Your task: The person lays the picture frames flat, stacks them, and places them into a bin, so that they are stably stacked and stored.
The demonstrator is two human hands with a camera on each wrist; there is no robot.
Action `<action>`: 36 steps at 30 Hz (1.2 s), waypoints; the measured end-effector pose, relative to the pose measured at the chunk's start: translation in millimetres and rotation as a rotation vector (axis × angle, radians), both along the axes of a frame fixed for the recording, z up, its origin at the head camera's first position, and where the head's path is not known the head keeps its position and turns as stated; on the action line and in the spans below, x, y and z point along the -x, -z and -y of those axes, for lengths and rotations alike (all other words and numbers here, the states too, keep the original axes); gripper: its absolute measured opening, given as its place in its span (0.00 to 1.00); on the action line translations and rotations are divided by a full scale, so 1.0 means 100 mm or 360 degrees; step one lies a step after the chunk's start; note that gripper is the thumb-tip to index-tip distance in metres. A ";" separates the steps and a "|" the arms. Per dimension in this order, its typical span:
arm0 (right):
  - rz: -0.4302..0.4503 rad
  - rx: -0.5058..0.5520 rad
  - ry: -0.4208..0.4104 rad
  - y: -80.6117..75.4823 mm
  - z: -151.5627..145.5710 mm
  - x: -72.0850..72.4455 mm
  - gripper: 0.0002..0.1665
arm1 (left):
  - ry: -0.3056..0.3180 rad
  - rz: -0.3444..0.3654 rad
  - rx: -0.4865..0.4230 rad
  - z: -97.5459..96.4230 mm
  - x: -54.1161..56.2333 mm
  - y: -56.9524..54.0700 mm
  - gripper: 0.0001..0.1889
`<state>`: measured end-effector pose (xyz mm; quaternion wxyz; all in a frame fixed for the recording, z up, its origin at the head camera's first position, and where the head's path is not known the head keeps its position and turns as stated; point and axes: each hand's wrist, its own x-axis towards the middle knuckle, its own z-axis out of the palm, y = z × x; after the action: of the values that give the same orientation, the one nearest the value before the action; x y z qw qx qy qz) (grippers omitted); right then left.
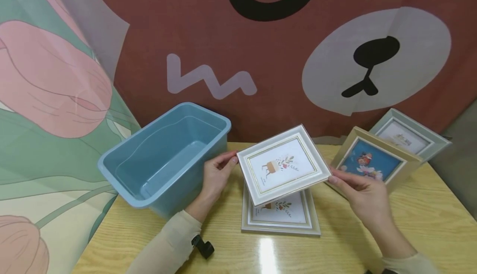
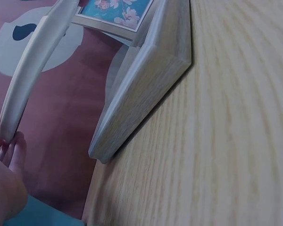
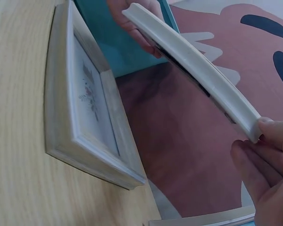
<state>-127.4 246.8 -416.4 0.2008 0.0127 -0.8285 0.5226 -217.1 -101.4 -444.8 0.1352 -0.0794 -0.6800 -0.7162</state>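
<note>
Both hands hold a white picture frame tilted in the air, a gold line round its plant print. My left hand pinches its left corner between thumb and fingers. At the opposite corner my right hand grips it the same way, as the right wrist view shows with the thumb on one face. Below it a second picture frame with a similar print lies face up on the table, partly covered by the raised one in the head view.
A blue plastic bin stands left of my left hand. At the right, a gold-edged picture frame with a blue flower picture leans before a grey-green picture frame. A printed cloth hangs behind the wooden table.
</note>
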 end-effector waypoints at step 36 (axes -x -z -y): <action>0.0103 0.0017 0.0214 0.35 0.29 -0.41 0.08 | 0.0170 0.0041 0.0217 0.01 0.00 -0.03 0.17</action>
<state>-86.8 218.3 -451.1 0.2086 -0.0610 -0.8307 0.5126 -217.2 -101.9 -442.2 0.0824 -0.1153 -0.7237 -0.6754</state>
